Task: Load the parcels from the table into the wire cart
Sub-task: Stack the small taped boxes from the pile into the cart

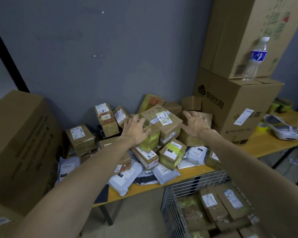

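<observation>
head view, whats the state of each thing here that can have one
top box, taped shut, uppermost on the parcel pile
left hand, open, fingers spread, at the top box's left side
right hand, open, fingers spread, right of that box
water bottle, capped, upright on a carton
wire cart, partly loaded

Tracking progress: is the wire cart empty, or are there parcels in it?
Partly loaded. Several brown taped parcels lie inside the cart, and many more are piled on the table.
</observation>
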